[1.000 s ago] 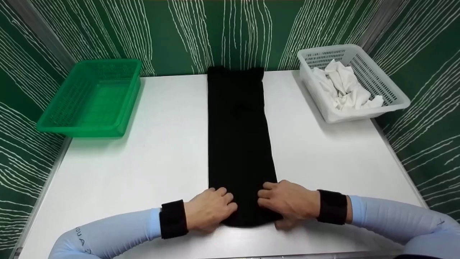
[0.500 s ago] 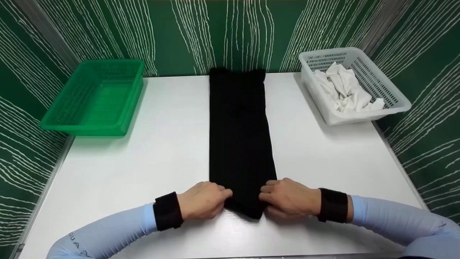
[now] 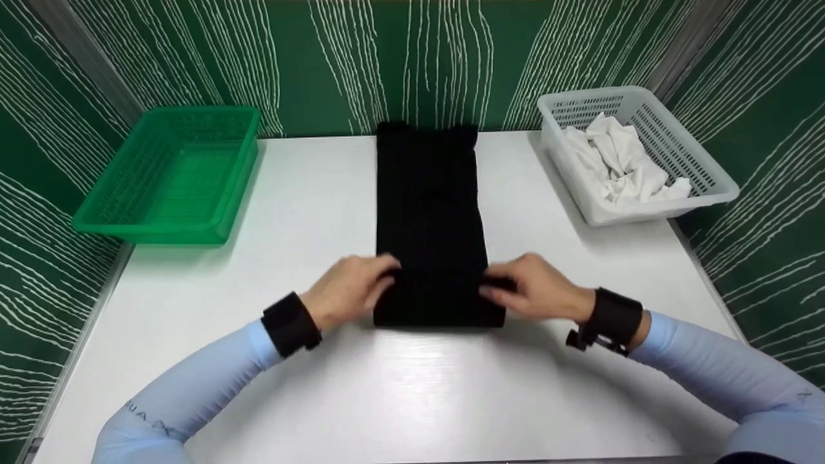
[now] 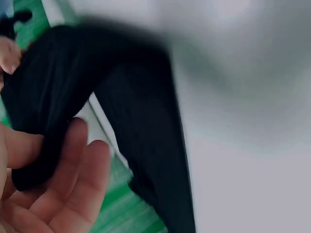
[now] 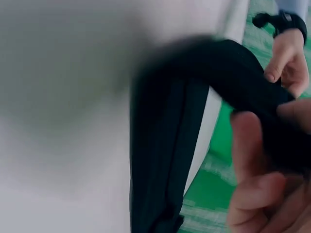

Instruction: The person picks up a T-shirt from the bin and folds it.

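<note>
A black piece of cloth, folded into a long strip (image 3: 428, 193), lies on the white table with its far end at the back edge. Its near end is lifted and bent back over the strip. My left hand (image 3: 351, 287) pinches the left corner of that lifted end between thumb and fingers, as the left wrist view shows up close. At the right corner, my right hand (image 3: 538, 287) pinches the cloth in the same way. The raised flap (image 4: 53, 77) arches above the lower layer in both wrist views. What garment it is cannot be made out.
A green basket (image 3: 216, 225) stands at the back left of the white table (image 3: 309, 212). At the back right, a white basket (image 3: 644, 209) holds crumpled white cloth (image 3: 622, 158). Green walls with white lines enclose the table on three sides.
Both hands have gripped the cloth's near end and carried it up and away from the person, so the strip is now shorter, its lower edge farther from the table's front.
</note>
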Demonstrator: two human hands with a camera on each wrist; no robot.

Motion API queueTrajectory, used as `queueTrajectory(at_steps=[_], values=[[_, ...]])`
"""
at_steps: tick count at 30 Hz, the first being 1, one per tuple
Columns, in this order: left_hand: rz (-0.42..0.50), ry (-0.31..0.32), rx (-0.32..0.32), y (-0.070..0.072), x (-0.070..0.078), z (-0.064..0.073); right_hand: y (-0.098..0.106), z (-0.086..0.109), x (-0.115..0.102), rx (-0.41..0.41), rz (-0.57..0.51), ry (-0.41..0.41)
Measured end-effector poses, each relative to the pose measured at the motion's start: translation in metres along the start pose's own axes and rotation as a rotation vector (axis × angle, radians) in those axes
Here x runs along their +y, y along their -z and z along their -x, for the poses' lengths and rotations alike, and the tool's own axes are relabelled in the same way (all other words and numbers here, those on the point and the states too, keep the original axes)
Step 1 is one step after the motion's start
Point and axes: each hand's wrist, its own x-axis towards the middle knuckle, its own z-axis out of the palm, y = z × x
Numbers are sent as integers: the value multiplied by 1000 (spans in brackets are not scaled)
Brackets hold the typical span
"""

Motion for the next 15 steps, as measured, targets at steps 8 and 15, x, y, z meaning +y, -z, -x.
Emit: queueTrajectory(at_steps=[8, 15], values=[[-74, 120, 48, 17, -49, -70, 25, -54, 52, 63, -95, -323], [-166, 257, 1, 15, -89, -120, 23, -98, 98, 49, -53, -456]])
